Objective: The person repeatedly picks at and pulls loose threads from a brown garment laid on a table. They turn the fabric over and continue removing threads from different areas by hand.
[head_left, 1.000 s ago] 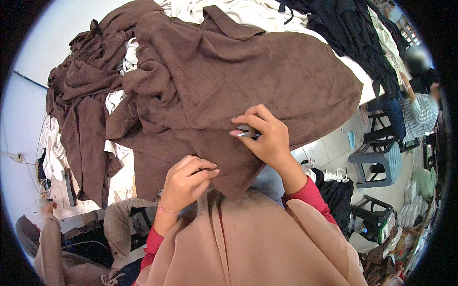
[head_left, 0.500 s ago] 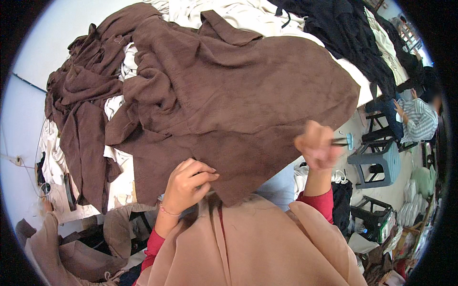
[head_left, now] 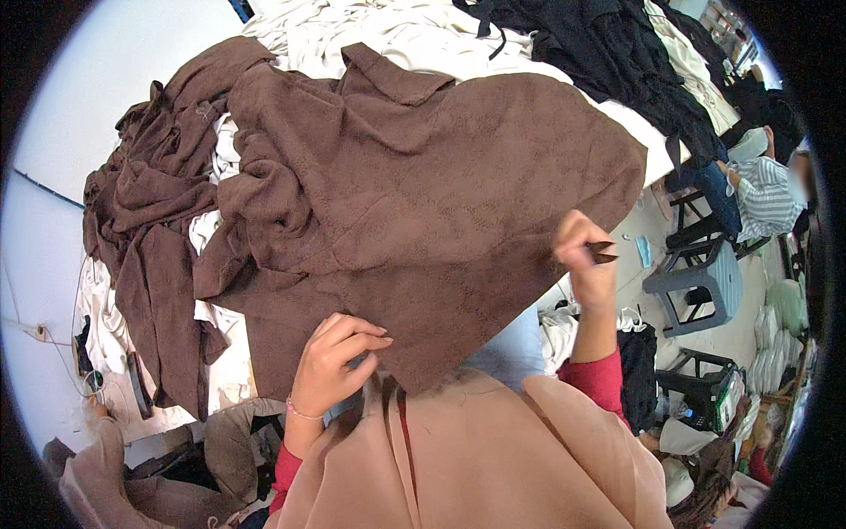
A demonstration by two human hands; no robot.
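A large brown garment [head_left: 423, 194] lies spread over the table, its near corner hanging toward my lap. My left hand [head_left: 335, 357] rests at the cloth's near edge, with fingers loosely bent, the thumb apart and nothing seen between them. Farther right, my right hand [head_left: 582, 251] is closed around a pair of thread snips [head_left: 602, 253], beside the garment's right edge. Two dark blades stick out to the right of that fist; the rest of the snips is hidden in it.
White cloth [head_left: 397, 31] lies behind the garment, and black garments [head_left: 608, 62] are heaped at the far right. Grey plastic stools [head_left: 705, 286] stand on the floor to the right. Beyond them a person in a striped shirt [head_left: 765, 198] sits. Crumpled brown cloth [head_left: 163, 176] covers the table's left.
My right hand has risen slightly, and the snips' blades now show more plainly. The left hand has shifted a little down and left. The view has tilted slightly.
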